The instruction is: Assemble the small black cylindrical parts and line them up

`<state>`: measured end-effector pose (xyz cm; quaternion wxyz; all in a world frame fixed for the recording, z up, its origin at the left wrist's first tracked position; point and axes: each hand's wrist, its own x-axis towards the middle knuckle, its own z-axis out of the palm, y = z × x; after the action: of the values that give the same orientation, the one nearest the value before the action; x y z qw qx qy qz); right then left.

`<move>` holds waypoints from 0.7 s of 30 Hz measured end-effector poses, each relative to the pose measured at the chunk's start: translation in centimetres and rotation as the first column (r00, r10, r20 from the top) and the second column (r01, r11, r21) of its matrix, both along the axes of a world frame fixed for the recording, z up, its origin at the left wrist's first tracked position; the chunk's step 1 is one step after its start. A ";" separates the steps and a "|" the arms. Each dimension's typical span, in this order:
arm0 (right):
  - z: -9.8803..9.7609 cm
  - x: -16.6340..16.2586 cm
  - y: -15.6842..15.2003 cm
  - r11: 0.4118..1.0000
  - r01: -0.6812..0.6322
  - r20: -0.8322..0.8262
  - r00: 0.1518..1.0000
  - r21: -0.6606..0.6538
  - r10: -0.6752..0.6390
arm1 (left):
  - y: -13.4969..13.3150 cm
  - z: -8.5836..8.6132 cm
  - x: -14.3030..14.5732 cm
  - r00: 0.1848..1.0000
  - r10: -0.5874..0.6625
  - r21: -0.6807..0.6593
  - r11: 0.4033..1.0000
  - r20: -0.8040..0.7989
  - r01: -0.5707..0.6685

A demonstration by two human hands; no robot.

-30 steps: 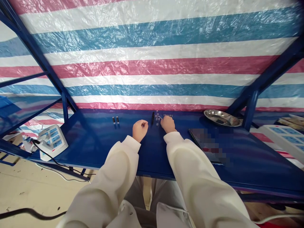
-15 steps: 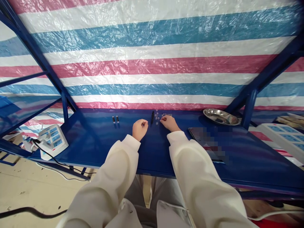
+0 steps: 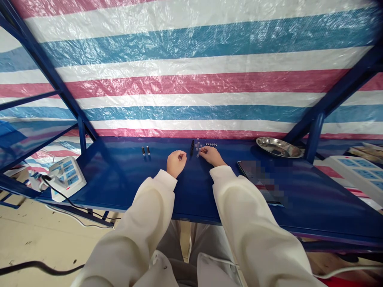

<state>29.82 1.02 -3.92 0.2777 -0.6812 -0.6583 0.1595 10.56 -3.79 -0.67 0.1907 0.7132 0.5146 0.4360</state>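
My left hand [image 3: 176, 162] is closed above the blue table, thumb and fingers curled together; whatever they hold is hidden. Just beyond its fingertips lies a row of small black parts [image 3: 192, 147]. My right hand [image 3: 212, 155] pinches at the edge of a cluster of small clear plastic pieces [image 3: 198, 144], its fingertips touching or nearly touching them. What sits in that pinch is too small to make out. Behind the right hand is a row of small shiny metal parts [image 3: 211, 144]. Two short black tubes with pale ends [image 3: 145, 150] stand apart on the left.
An oval steel tray [image 3: 278, 147] is at the back right of the blue table [image 3: 119, 179]. Nearer, a dark flat device [image 3: 259, 181], partly blurred out, lies beside my right sleeve. A white power strip [image 3: 68, 179] with cables sits at the left end; another [image 3: 356, 171] is at far right.
My right hand has shifted slightly left, from beside the metal parts towards the clear pieces, uncovering more of the metal row. The left hand stays where it was.
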 end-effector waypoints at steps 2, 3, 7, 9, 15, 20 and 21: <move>0.0 -0.1 0.0 1.000 0.000 0.014 1.000 -0.005 0.000 | 0.0 0.0 0.0 1.000 0.002 0.001 1.000 0.000 -0.002; 0.0 -0.1 0.0 1.000 0.001 0.021 1.000 -0.005 -0.001 | 0.0 0.0 0.0 1.000 0.003 0.001 1.000 0.000 -0.003; 0.0 -0.3 0.1 1.000 0.002 0.044 0.999 0.005 -0.002 | 0.0 0.0 0.0 1.000 0.010 -0.004 1.000 0.000 -0.010; -0.1 -0.3 0.2 1.000 0.005 0.052 0.999 0.005 -0.005 | 0.0 0.0 -0.1 1.000 0.013 -0.001 1.000 0.005 -0.013; 0.0 -0.5 0.2 0.999 0.029 0.077 0.997 -0.030 -0.026 | 0.1 -0.1 -0.1 0.999 0.022 0.001 1.000 0.026 -0.022; 0.2 -0.5 0.1 0.999 0.029 0.064 0.998 -0.042 -0.027 | 0.1 0.0 -0.2 0.999 0.027 0.002 1.000 0.027 -0.027; 0.2 -0.5 0.1 0.999 0.026 0.058 0.998 -0.043 -0.024 | 0.1 0.0 -0.2 0.999 0.026 0.004 1.000 0.030 -0.026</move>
<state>29.35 1.15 -3.74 0.2456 -0.6997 -0.6537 0.1507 10.36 -3.66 -0.70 0.1911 0.7002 0.5200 0.4502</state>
